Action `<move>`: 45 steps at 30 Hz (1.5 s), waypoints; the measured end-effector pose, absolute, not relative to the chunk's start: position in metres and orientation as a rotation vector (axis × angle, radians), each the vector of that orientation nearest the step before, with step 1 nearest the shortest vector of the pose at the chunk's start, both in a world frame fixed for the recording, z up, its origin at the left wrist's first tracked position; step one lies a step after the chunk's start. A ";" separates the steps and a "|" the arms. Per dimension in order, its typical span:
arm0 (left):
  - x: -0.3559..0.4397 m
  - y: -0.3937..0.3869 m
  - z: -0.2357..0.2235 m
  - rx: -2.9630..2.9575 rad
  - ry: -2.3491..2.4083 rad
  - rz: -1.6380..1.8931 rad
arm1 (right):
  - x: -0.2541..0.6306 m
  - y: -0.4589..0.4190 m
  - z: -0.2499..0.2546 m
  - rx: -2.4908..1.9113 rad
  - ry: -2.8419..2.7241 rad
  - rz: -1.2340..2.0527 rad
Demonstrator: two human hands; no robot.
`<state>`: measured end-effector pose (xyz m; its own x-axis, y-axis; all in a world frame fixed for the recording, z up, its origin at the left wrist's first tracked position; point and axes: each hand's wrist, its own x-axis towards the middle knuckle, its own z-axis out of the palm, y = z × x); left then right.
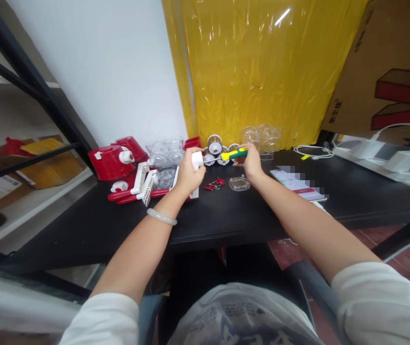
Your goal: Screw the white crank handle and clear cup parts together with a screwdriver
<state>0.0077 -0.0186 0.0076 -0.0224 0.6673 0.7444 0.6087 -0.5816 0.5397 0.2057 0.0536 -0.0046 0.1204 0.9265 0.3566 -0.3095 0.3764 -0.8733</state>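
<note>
Left fingers (191, 168) pinched a white part (197, 160); right fingers (250, 160) gripped a yellow-green screwdriver (235, 154), its shaft meeting the part.

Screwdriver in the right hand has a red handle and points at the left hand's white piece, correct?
Its handle is yellow and green, not red, in the head view. The screwdriver in the right hand points at the white piece in the left hand.

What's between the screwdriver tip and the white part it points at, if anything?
Nothing visible. The screwdriver runs from the right hand straight to the white part in the left hand; the red pieces lie nearer the body, off that line.
</note>
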 end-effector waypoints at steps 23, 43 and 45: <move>0.005 -0.014 0.005 2.177 1.361 1.759 | 0.204 0.056 -0.005 -0.732 -1.083 1.084; 0.003 -0.011 0.002 2.128 1.293 1.784 | 0.208 0.063 -0.011 -0.683 -1.172 0.990; 0.003 -0.011 0.003 2.130 1.298 1.779 | 0.207 0.062 -0.011 -0.697 -1.171 0.988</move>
<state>0.0031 -0.0108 0.0025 -0.0320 0.6336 0.7730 0.5431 -0.6382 0.5457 0.2074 0.0620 -0.0112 0.0788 0.9039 0.4205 -0.2629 0.4257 -0.8658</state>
